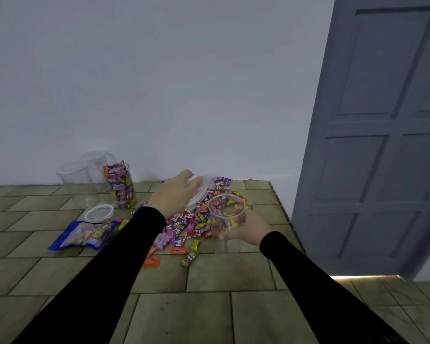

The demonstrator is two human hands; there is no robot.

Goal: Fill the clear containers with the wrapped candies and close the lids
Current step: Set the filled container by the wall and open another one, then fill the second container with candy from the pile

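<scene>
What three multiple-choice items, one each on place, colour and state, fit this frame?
1. Where does the loose lid lie?
A. beside the blue bag
B. on the full jar
C. by the door

2. What colour are the sleeves?
A. white
B. black
C. red

3. What state is the jar held by the right hand in?
A. lidded
B. brim-full
C. open, holding few candies

Key: 1 A, it lies on the floor just above the bag. 2 B, both forearms are black. 3 C, its mouth is uncovered and the walls are mostly clear.
</scene>
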